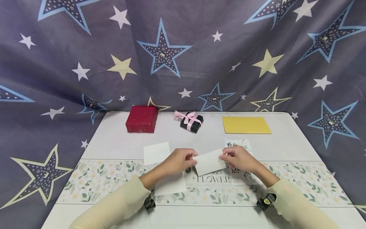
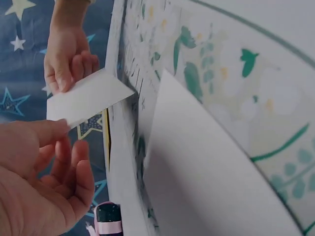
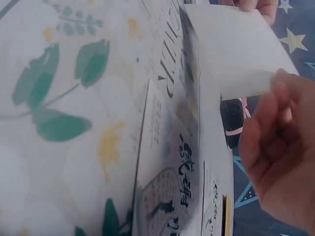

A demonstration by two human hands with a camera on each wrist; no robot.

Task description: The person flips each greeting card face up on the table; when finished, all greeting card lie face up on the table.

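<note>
A plain white card (image 1: 210, 163) is held tilted just above the table, one hand at each end. My left hand (image 1: 180, 160) pinches its left edge between thumb and fingers. At the upper right corner, my right hand (image 1: 238, 158) pinches it the same way. The left wrist view shows the blank face of the card (image 2: 88, 101); the right wrist view shows it (image 3: 238, 51) from the other end. Two more white cards lie on the left, one farther back (image 1: 156, 153) and one under my left forearm (image 1: 171, 185). Printed cards with black brush lettering (image 1: 241, 178) lie below my right hand.
Along the back stand a dark red box (image 1: 142, 119), a small black box with a pink ribbon (image 1: 192, 122) and a flat yellow envelope (image 1: 246, 125). A floral strip with the word FLOWER (image 1: 213, 179) crosses the white table. A star-patterned curtain (image 1: 183, 63) hangs behind.
</note>
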